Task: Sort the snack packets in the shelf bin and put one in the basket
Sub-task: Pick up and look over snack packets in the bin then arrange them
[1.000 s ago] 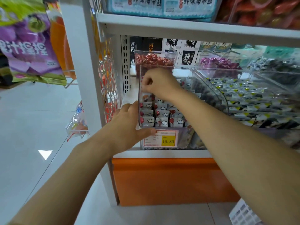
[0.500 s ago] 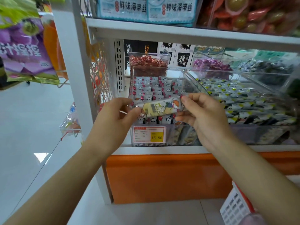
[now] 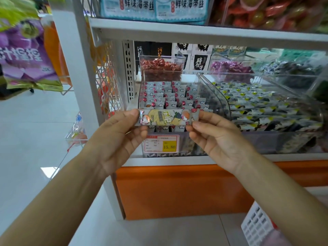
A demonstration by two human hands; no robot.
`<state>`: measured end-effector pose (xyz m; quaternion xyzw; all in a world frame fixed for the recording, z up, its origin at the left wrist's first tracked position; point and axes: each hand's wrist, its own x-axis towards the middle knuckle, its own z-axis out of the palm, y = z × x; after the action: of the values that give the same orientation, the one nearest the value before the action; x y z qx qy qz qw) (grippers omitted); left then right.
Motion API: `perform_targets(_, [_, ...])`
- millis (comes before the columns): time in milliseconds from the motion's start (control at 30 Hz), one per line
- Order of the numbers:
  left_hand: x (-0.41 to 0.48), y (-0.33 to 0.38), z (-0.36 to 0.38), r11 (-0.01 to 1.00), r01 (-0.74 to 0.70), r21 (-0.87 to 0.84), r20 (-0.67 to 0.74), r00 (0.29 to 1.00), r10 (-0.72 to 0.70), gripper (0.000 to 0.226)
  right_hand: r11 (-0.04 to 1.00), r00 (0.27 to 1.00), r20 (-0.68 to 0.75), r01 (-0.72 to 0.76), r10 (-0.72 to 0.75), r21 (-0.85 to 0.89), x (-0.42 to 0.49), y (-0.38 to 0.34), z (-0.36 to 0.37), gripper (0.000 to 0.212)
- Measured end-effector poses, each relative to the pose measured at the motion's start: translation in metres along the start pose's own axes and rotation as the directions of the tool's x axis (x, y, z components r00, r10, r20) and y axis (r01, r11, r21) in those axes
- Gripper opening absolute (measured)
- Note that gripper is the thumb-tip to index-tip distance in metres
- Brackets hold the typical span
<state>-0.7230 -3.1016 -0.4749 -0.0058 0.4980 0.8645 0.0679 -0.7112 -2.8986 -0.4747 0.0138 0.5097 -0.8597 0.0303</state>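
step: one picked, basket drop pending | snack packet [image 3: 166, 117] level in front of shelf bin [image 3: 215, 100] | left hand [image 3: 115, 137] pinches one end, right hand [image 3: 218, 139] the other | we judge: release left, carry right-handed down to basket [image 3: 257, 226], firm pinch, wrapper looks slick

We're in a shop, no question: a white-and-yellow printed price label [image 3: 161, 146] reading 15.80 is stuck on a clear plastic shelf bin [image 3: 188, 146] packed with rows of small silver snack packets [image 3: 170, 96]. Right of that label sits a second clear bin [image 3: 301, 139] of black-and-yellow packets, and above it a white metal shelf board [image 3: 195, 33] carries pale blue printed bags [image 3: 154, 8]. Left of the label hang big purple snack bags [image 3: 23, 50], below it runs an orange base panel [image 3: 177, 190], and down to its right is a white plastic grid-walled basket [image 3: 255, 226].
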Motion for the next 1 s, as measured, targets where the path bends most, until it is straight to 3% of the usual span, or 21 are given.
perform_targets(200, [0.0005,-0.0041,-0.0021,0.978,-0.115,0.176,-0.079,0.988,0.13,0.022,0.998,0.999,-0.052,-0.009,0.012,0.066,0.0021,0.0033,0.0014,0.014])
perform_targets(467, [-0.0041,-0.0092,0.0065,0.905,-0.144,0.401,-0.002,0.987,0.158,0.03,0.976,0.987,-0.144,-0.034,0.066,0.216,0.0051,0.004,0.0012,0.006])
perform_targets(733, [-0.0039,-0.006,0.006,0.988,-0.019,0.152,0.147,0.989,-0.003,0.017,0.928,0.969,-0.192,-0.078,0.156,0.364,0.0045,0.0012,0.0037,0.015])
perform_targets(933, [-0.0024,-0.0045,0.0052,0.992,0.012,0.125,0.148,0.989,-0.03,0.02,0.921,0.981,-0.167,-0.022,0.094,0.389,0.0053,0.0007,0.0036,0.003])
perform_targets(1000, [-0.0034,-0.0045,0.0051,0.988,-0.001,0.155,0.14,0.99,-0.021,0.022,0.941,0.988,-0.148,0.019,0.033,0.337,0.0054,0.0008,0.0019,0.009])
